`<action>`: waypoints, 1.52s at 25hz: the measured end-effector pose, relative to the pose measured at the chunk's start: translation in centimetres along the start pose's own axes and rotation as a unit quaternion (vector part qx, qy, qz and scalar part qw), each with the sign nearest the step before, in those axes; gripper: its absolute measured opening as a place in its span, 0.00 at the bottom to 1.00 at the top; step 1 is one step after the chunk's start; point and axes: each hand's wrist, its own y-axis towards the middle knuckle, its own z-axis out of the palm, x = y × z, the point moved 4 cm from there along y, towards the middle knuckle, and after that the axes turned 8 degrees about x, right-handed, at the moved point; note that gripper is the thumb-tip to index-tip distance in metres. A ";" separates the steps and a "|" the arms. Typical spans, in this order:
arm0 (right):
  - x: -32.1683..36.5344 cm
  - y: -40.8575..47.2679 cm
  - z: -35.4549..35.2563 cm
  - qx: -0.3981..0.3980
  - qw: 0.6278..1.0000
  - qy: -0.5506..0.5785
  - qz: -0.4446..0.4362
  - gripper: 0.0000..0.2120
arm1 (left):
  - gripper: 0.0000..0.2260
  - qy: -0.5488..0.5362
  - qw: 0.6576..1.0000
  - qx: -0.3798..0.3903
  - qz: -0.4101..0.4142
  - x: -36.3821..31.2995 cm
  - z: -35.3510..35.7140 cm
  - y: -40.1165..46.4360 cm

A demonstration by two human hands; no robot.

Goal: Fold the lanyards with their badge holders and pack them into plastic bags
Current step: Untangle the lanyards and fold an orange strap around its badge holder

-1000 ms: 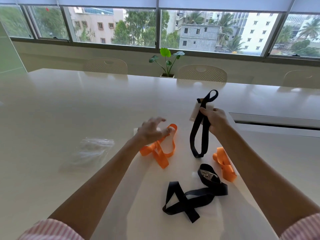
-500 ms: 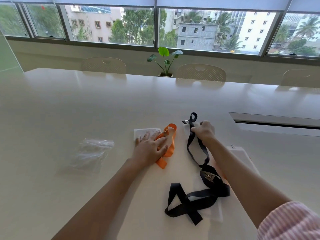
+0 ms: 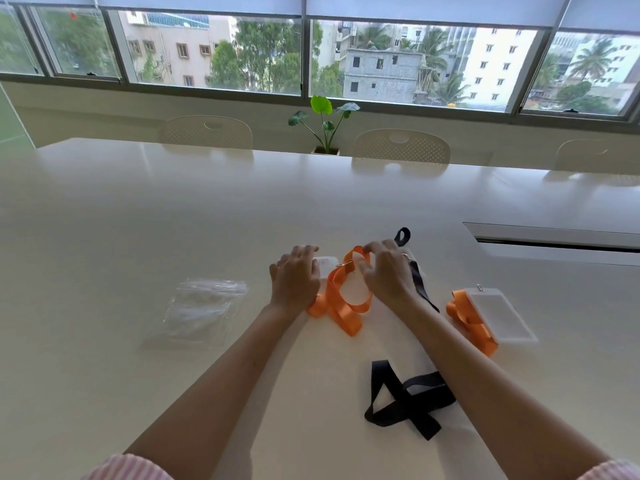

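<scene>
- Head view: the left hand (image 3: 295, 282) lies flat, fingers straight, pressing a clear badge holder (image 3: 325, 264) and the tail of an orange ribbon lanyard (image 3: 341, 299) onto the glossy white table (image 3: 138, 209).
- The right hand (image 3: 386, 271) curls over the lanyard's far loop — fingertips pinching the ribbon.
- A black lanyard (image 3: 417, 278) lies just right of that hand.
- A stack of clear plastic bags (image 3: 202, 308) sits to the left, apart.
- Another orange lanyard with holder (image 3: 485, 315) lies right; another black lanyard (image 3: 401, 398) lies nearer.

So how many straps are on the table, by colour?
Orange straps: 2, one under the hands, one at right
Black straps: 2, one behind the right hand, one nearest
Total: 4
</scene>
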 end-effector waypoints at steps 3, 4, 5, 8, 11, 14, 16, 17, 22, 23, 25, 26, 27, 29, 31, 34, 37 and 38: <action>2.3 -1.2 2.5 0.071 0.997 -0.018 -0.013 0.15 | 0.20 0.061 0.992 0.113 -0.013 1.0 0.6 0.8; 2.6 -1.4 3.2 0.095 0.995 -0.026 -0.001 0.16 | 0.21 0.080 0.986 0.145 -0.014 1.1 1.1 0.6; 2.7 -1.5 3.7 0.112 0.993 -0.031 0.012 0.17 | 0.21 0.095 0.982 0.162 -0.012 1.0 1.5 0.3; 2.7 -1.8 4.4 0.126 0.991 -0.030 0.029 0.18 | 0.20 0.077 0.985 0.152 -0.003 1.0 1.5 -0.3; 2.5 -2.3 4.5 0.136 0.990 -0.038 0.027 0.19 | 0.25 0.026 0.984 0.170 -0.049 1.3 0.4 -0.3; 2.5 -2.7 4.2 0.135 0.990 -0.038 0.008 0.19 | 0.31 0.006 0.974 0.208 -0.093 1.3 -0.3 -0.3; 2.5 -2.8 3.7 0.132 0.991 -0.031 -0.001 0.20 | 0.32 -0.011 0.970 0.221 -0.101 1.4 -0.6 -0.4; 2.4 -2.8 3.5 0.133 0.991 -0.025 -0.003 0.20 | 0.31 -0.031 0.969 0.224 -0.102 1.4 -0.8 -0.5; 2.1 -3.0 1.1 0.103 0.992 0.070 0.008 0.17 | 0.13 -0.156 0.960 0.208 -0.106 1.2 -1.9 -1.4; 2.1 -3.1 0.5 0.079 0.993 0.089 0.016 0.16 | 0.11 -0.195 0.955 0.191 -0.117 1.0 -2.3 -1.6; 2.3 -3.4 -0.8 0.017 0.995 0.094 0.026 0.12 | 0.10 -0.303 0.929 0.157 -0.143 0.4 -3.1 -2.0; 2.5 -3.6 -1.4 -0.012 0.995 0.098 0.035 0.10 | 0.09 -0.360 0.910 0.142 -0.152 0.0 -3.6 -2.3; 2.7 -3.9 -2.0 -0.026 0.992 0.116 0.048 0.08 | 0.08 -0.406 0.892 0.129 -0.154 -0.5 -4.0 -2.7; 3.3 -4.3 -2.4 0.018 0.970 0.228 0.082 0.10 | 0.07 -0.456 0.872 0.117 -0.136 -1.6 -5.0 -3.4; 4.5 -5.0 -2.5 0.093 0.909 0.394 0.102 0.10 | 0.07 -0.477 0.866 0.111 -0.106 -2.7 -5.6 -4.1; 5.6 -5.7 -3.2 0.101 0.849 0.511 0.090 0.05 | 0.05 -0.511 0.848 0.092 -0.107 -3.4 -6.1 -4.9; 5.6 -5.7 -3.9 0.121 0.816 0.561 0.077 0.02 | 0.04 -0.528 0.838 0.090 -0.103 -3.4 -6.6 -5.2; 5.4 -5.6 -4.1 0.138 0.814 0.559 0.077 0.02 | 0.04 -0.532 0.837 0.090 -0.093 -3.4 -6.8 -5.2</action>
